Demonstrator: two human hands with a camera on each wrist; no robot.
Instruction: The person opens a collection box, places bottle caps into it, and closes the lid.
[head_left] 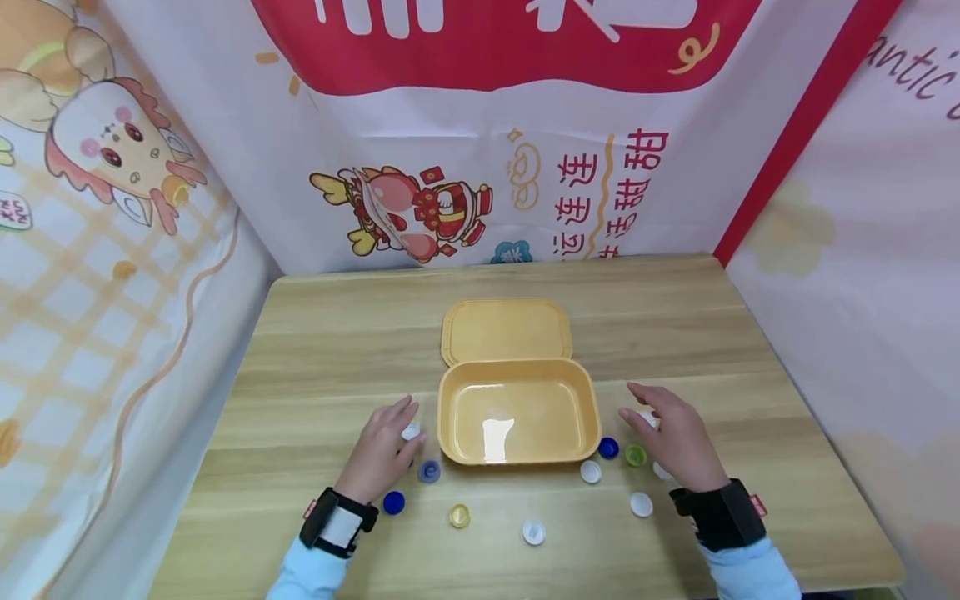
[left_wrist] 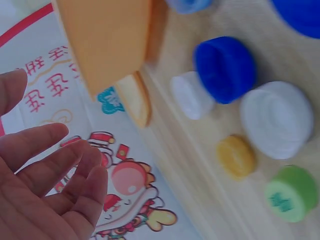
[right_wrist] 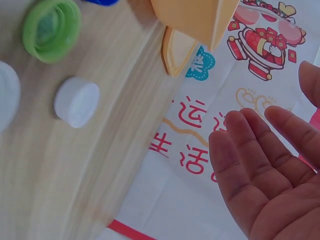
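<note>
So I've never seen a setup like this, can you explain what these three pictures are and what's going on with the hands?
There's no robot here: these are a person's own bare hands, the left hand and the right hand, with a black band on each wrist. The wide picture comes from a camera worn on the head, looking forward and down. The other two come from cameras on the wrists, one per hand, so they look tilted.

On the wooden table sits an open yellow box, with what looks like its lid just behind it. Around the front and sides lie small caps, including white, blue, green and yellow ones. Both hands are open beside the box, near white caps, and hold nothing.
</note>
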